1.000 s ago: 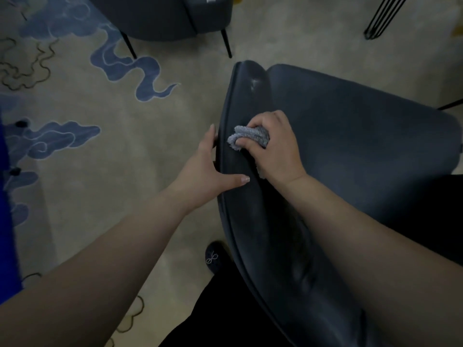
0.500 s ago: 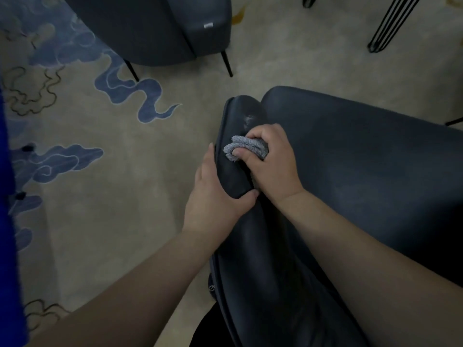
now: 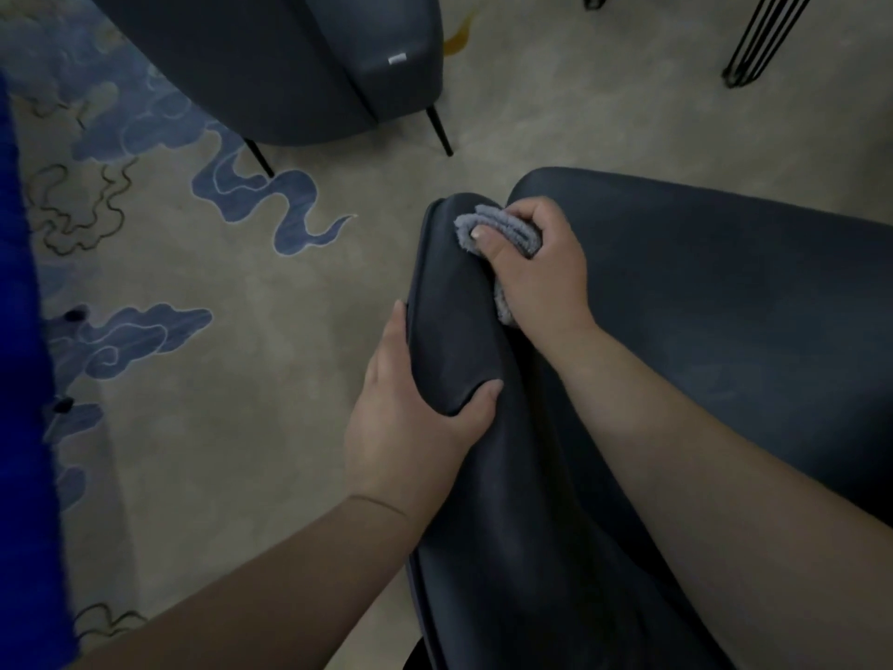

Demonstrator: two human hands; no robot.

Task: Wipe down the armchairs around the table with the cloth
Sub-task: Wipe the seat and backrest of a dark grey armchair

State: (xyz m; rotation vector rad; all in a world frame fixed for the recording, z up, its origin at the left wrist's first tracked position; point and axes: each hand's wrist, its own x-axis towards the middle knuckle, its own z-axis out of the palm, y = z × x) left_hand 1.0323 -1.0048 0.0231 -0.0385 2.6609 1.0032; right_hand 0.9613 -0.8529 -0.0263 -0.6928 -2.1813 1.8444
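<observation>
A dark blue-grey armchair [image 3: 725,307] fills the right half of the view, its left armrest running from bottom centre up to the middle. My right hand [image 3: 541,268] presses a bunched grey cloth [image 3: 497,229] onto the far tip of that armrest. My left hand [image 3: 410,408] clasps the armrest lower down, fingers on its outer side and thumb on top. Part of the cloth is hidden under my right palm.
A second dark armchair [image 3: 290,65] on thin black legs stands at the top left. Black metal table legs [image 3: 758,45] show at the top right. A beige carpet with blue cloud patterns [image 3: 280,205] covers the floor. A blue strip [image 3: 24,379] lines the left edge.
My right hand has slid the cloth forward along the armrest to its far tip. My left hand has closed around the armrest and stays lower down.
</observation>
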